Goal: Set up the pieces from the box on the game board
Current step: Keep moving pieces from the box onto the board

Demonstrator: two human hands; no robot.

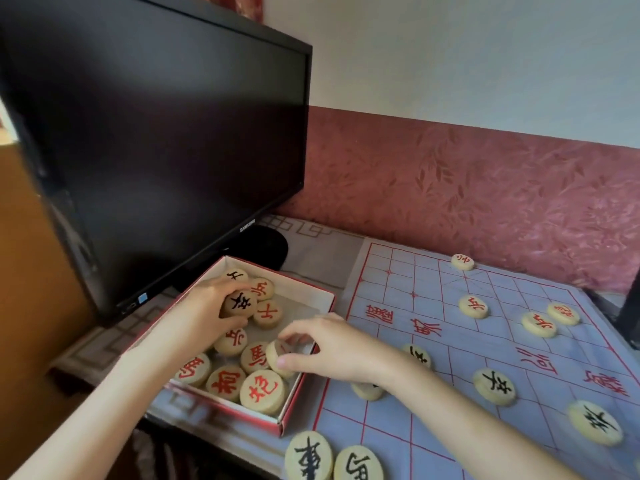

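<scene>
Both hands reach into the shallow red-edged cardboard box (pixel 313 295) that sits on the worktop just left of the pale blue game board with red grid lines (pixel 491 344), so every piece taken must travel rightward from the grip to reach its point on the grid. The right hand (pixel 332 348) is the nearer to the board — its wrist already lies across the board's left edge — and its grip is closed, thumb and fingertips pinching a round cream wooden disc tipped up on its edge (pixel 277 356), the face turned away so its character is hard to read. The left hand (pixel 211 306), deeper in the box, has its grip closed around a flat cream disc bearing a black character (pixel 240 304). The remaining discs in the box lie flat, face up, mostly red-marked, crowded and touching one another; several like discs, red and black, already sit spread over the board.
</scene>
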